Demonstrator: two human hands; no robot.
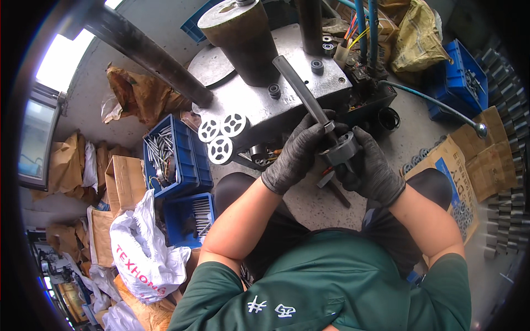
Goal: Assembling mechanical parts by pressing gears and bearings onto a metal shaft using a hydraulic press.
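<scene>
Both my hands wear dark work gloves and meet in front of the metal press table. My left hand (298, 151) is closed around the lower end of a long grey metal shaft (302, 91), which slants up and leftward over the table edge. My right hand (375, 171) grips a thick round metal part (343, 149) just below the shaft's collared end. Whether the two pieces touch is hidden by my fingers. On the table beyond stand a small dark bearing (274, 91) and another bearing (317, 67).
A heavy cylinder (240, 38) and a slanting steel column (149, 55) rise from the press table (248, 110). Blue crates (190, 157) of metal rods stand left, beside a white sack (146, 251). At right are a flexible blue hose (425, 97), flattened cardboard (441, 165) and stacked metal parts (505, 187).
</scene>
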